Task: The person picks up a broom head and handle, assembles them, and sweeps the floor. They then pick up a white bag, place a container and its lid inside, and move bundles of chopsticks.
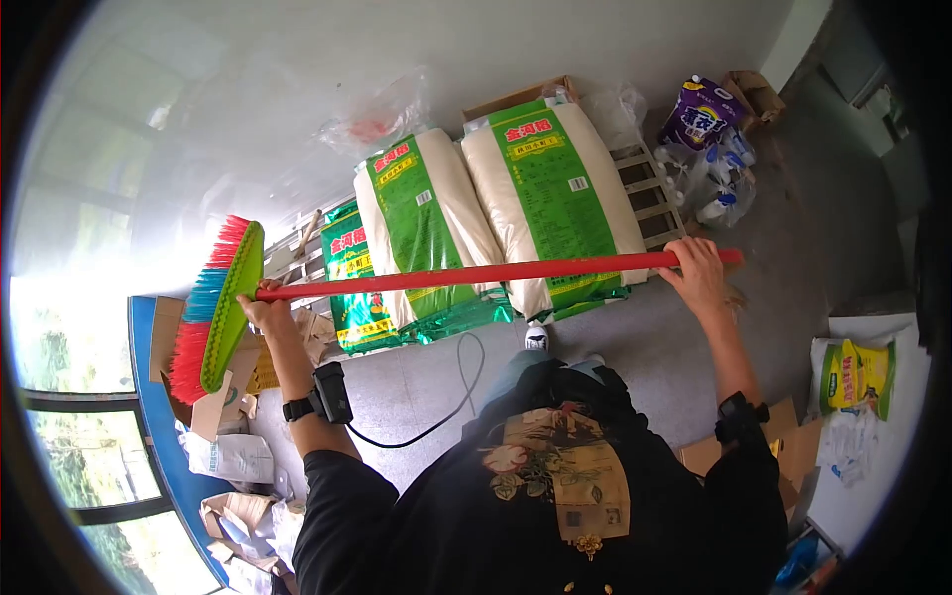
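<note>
A broom lies level across the view, its red handle [496,273] in front of large rice sacks. Its green head [234,307], with red and blue bristles, points up and down at the left. My left hand [266,309] is closed round the handle where it meets the head. Near the handle's far right end, my right hand [697,273] grips it with the fingers over the top. Behind the handle are two white and green sacks, one at the left [421,198] and one at the right [550,188].
The sacks lie on a slatted rack [650,198]. A purple bag [702,114] and plastic bags with bottles stand at the upper right. Cardboard boxes [238,516] line the left side by the windows. A yellow and green bag [859,377] is at the right. A black cable [426,433] hangs below my left wrist.
</note>
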The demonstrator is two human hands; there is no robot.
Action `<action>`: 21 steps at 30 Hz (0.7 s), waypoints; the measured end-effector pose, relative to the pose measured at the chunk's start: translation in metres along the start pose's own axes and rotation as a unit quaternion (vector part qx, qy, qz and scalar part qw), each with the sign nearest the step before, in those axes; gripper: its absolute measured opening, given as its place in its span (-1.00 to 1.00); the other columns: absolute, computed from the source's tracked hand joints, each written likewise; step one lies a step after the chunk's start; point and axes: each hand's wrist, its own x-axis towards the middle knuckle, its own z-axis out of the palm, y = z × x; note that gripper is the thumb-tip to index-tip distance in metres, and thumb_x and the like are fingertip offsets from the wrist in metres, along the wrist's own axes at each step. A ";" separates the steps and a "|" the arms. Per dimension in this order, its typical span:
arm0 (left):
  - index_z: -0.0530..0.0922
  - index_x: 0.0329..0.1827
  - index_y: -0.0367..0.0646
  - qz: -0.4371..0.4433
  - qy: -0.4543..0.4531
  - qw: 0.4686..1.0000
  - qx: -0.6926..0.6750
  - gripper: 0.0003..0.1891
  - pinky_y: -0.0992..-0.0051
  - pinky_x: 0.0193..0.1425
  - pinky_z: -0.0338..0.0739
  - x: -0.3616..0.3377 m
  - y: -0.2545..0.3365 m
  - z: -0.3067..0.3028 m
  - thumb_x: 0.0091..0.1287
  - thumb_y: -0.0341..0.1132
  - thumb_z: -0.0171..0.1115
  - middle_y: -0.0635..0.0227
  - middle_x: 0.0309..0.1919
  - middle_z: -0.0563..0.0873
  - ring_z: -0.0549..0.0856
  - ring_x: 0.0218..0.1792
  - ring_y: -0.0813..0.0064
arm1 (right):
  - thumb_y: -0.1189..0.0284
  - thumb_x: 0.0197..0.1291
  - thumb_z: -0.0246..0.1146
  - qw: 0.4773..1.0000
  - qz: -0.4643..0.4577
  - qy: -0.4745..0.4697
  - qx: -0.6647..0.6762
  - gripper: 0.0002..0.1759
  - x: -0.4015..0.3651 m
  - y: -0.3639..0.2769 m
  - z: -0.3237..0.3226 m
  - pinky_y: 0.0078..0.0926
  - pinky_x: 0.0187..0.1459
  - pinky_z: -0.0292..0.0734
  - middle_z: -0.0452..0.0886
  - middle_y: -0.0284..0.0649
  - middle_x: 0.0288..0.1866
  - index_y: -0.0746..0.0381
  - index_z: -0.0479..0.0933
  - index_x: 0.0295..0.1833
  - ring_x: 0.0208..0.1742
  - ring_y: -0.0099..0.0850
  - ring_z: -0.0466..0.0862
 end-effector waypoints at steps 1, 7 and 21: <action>0.34 -0.26 -0.17 0.001 0.009 1.000 0.018 -0.41 0.57 -0.63 0.33 0.003 -0.002 -0.003 0.32 0.23 -0.42 0.33 -0.64 0.38 0.39 -0.65 0.50 | 0.33 -0.30 0.42 1.000 0.009 -0.001 -0.003 -0.62 0.003 -0.007 -0.003 -0.40 -0.24 0.32 0.48 -0.31 -0.42 0.15 0.39 -0.36 -0.29 -0.33 0.51; 0.44 -0.26 -0.20 0.072 -0.050 0.993 0.079 -0.42 0.51 -0.54 0.47 0.000 -0.022 -0.010 0.31 0.15 -0.39 0.27 -0.60 0.48 0.47 -0.62 0.43 | 0.31 -0.34 0.43 1.000 -0.003 -0.011 0.007 -0.63 -0.001 -0.010 0.012 -0.32 -0.43 0.34 0.48 -0.27 -0.58 0.16 0.34 -0.51 -0.50 -0.28 0.51; 0.38 -0.11 -0.13 0.019 -0.014 1.000 0.003 -0.42 0.09 -0.07 0.45 -0.023 -0.041 -0.016 0.32 0.21 -0.39 0.23 -0.52 0.52 0.55 -0.08 0.02 | 0.32 -0.25 0.41 0.996 0.030 -0.083 0.004 -0.64 0.010 -0.009 0.006 -0.24 -0.51 0.35 0.46 -0.14 -0.67 0.21 0.33 -0.58 -0.57 -0.13 0.50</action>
